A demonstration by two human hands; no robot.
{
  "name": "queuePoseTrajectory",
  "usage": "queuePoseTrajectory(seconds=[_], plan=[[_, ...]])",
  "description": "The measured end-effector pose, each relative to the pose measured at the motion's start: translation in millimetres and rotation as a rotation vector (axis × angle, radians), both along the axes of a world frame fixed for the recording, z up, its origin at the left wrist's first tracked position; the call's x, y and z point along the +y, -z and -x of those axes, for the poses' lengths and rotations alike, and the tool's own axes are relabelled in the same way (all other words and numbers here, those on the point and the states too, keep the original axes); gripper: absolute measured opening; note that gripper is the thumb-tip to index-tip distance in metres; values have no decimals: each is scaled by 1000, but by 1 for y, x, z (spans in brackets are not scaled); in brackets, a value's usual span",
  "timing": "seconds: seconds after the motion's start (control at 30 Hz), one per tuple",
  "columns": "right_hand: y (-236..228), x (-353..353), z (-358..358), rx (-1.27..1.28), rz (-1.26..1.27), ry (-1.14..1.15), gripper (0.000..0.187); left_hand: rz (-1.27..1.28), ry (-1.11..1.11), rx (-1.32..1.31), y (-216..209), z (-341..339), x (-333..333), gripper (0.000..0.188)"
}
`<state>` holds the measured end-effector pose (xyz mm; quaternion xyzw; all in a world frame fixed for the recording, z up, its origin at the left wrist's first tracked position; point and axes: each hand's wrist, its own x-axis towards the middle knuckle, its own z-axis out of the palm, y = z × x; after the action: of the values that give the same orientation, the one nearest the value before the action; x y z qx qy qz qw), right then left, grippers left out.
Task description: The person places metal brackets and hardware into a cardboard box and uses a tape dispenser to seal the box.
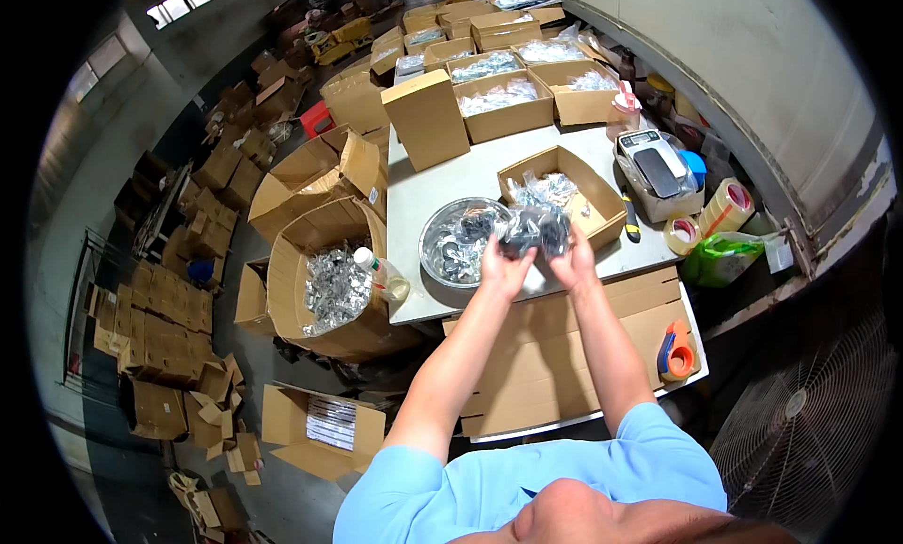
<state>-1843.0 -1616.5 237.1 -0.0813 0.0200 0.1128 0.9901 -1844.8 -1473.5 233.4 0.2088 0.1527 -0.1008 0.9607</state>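
My left hand [506, 268] and my right hand [574, 262] are raised over the near side of the table, closed around a bundle of dark parts in clear plastic [532, 232]. What kind of parts they are is too blurred to tell. Just left of the bundle stands a round metal bowl [428, 267] with dark and silvery small pieces in it. Behind my hands an open cardboard box [602, 191] contains clear plastic bags [555, 189] and small pale pieces.
A bottle with a white cap [386, 279] stands at the table's left edge, beside a large carton [282, 290] of shiny pieces. On the right are a utility knife [631, 222], tape rolls [729, 207], a scale [656, 158] and an orange tape dispenser [675, 354]. Filled boxes [503, 121] line the back.
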Motion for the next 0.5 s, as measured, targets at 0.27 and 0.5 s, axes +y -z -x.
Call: queuePoseTrajectory(seconds=[0.27, 0.5], plan=[[73, -48, 67, 205, 688, 87, 36, -323, 462, -114, -15, 86, -7, 27], [104, 49, 255, 300, 674, -563, 17, 54, 405, -1091, -184, 244, 91, 48]])
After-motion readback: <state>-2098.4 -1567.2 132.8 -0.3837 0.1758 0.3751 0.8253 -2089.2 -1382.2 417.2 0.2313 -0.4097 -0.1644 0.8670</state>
